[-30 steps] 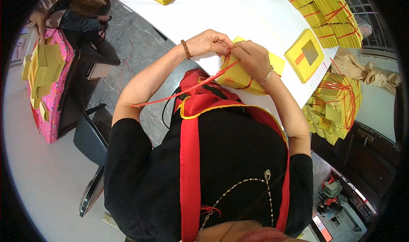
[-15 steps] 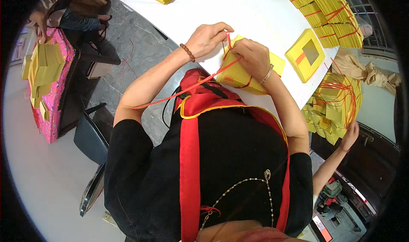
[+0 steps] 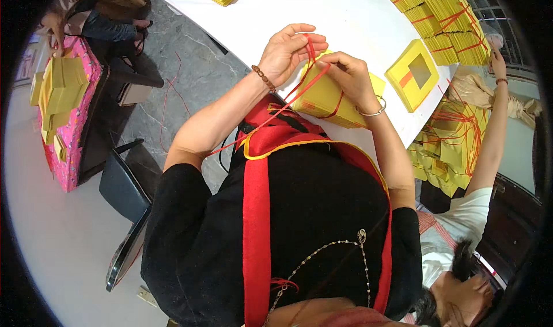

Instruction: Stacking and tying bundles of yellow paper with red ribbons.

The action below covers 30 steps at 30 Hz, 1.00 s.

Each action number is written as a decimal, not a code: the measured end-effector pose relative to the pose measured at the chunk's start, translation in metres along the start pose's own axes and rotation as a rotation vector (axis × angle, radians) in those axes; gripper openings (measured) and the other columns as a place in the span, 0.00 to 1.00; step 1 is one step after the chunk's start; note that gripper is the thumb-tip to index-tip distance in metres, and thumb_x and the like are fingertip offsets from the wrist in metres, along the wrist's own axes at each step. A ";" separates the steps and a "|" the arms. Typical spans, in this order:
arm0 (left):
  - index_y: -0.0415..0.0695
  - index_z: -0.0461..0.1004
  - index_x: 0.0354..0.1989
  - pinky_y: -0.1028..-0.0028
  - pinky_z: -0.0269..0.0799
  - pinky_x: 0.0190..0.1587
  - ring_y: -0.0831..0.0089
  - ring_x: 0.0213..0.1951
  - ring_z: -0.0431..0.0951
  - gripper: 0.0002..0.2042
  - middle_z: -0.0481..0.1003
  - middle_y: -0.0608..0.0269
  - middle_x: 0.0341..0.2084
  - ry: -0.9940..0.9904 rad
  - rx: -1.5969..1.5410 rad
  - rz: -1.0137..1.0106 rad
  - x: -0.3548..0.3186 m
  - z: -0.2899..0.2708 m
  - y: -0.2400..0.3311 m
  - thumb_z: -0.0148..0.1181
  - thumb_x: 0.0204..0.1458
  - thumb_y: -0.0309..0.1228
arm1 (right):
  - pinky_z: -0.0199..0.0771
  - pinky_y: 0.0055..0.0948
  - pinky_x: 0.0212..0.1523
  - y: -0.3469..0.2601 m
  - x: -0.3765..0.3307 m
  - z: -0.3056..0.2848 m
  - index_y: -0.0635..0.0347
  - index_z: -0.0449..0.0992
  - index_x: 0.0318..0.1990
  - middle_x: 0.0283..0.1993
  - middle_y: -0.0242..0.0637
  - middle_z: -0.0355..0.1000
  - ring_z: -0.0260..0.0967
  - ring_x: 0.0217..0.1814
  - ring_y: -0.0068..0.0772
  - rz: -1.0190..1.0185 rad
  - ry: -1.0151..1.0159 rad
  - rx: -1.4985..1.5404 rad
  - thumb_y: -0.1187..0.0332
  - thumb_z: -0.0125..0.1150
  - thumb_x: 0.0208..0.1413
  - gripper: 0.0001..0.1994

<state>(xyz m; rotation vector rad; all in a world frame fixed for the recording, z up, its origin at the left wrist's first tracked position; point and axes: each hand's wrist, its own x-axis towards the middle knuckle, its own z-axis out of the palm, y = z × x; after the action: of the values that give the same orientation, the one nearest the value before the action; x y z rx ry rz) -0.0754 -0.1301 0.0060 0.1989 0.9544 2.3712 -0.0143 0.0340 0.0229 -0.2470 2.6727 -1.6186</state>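
A bundle of yellow paper [image 3: 317, 99] lies at the table's near edge, with red string round it. My left hand [image 3: 283, 55], with a brown bead bracelet, is above the bundle's left end; red string [image 3: 311, 46] loops between its thumb and fingers. My right hand [image 3: 352, 80], wearing a bangle, is over the bundle's top. Its thumb and forefinger pinch a length of the same string. A loose strand runs from there down to my left forearm. The bundle's far side is partly hidden behind my right hand.
A yellow stack with a dark square opening [image 3: 412, 75] lies on the white table [image 3: 276, 10]. Tied yellow bundles [image 3: 446, 19] are piled at the far right. Red strings [image 3: 461, 120] hang over more yellow paper. A co-worker [image 3: 455, 229] reaches up there; a black chair [image 3: 124, 189] stands left.
My left hand has turned and opened out, drawing up a loop of string. My right hand has shifted slightly right. The co-worker has leaned into view, arm reaching toward the far-right pile.
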 end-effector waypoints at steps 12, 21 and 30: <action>0.44 0.49 0.56 0.65 0.74 0.41 0.61 0.38 0.74 0.22 0.69 0.47 0.35 0.122 0.266 0.185 0.009 0.005 0.011 0.42 0.53 0.19 | 0.66 0.23 0.33 0.000 -0.003 -0.009 0.60 0.74 0.30 0.32 0.32 0.66 0.65 0.33 0.27 -0.241 -0.029 -0.135 0.79 0.57 0.42 0.06; 0.43 0.52 0.53 0.73 0.71 0.32 0.71 0.28 0.71 0.21 0.68 0.49 0.33 0.051 -0.107 0.117 0.038 -0.014 -0.009 0.41 0.49 0.15 | 0.65 0.24 0.35 0.002 -0.003 -0.007 0.61 0.73 0.30 0.30 0.33 0.67 0.64 0.34 0.29 -0.205 0.098 -0.069 0.80 0.56 0.42 0.06; 0.45 0.48 0.54 0.77 0.66 0.26 0.76 0.23 0.66 0.24 0.66 0.49 0.32 0.256 -0.188 0.066 0.055 -0.039 -0.024 0.39 0.48 0.13 | 0.57 0.28 0.37 0.002 -0.016 -0.015 0.53 0.75 0.27 0.28 0.26 0.67 0.61 0.35 0.31 -0.403 0.150 -0.534 0.77 0.57 0.38 0.07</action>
<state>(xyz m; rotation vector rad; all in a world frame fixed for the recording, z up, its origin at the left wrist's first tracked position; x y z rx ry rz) -0.1230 -0.1085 -0.0428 -0.1506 0.8411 2.5732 0.0003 0.0501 0.0266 -0.7344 3.2923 -0.9616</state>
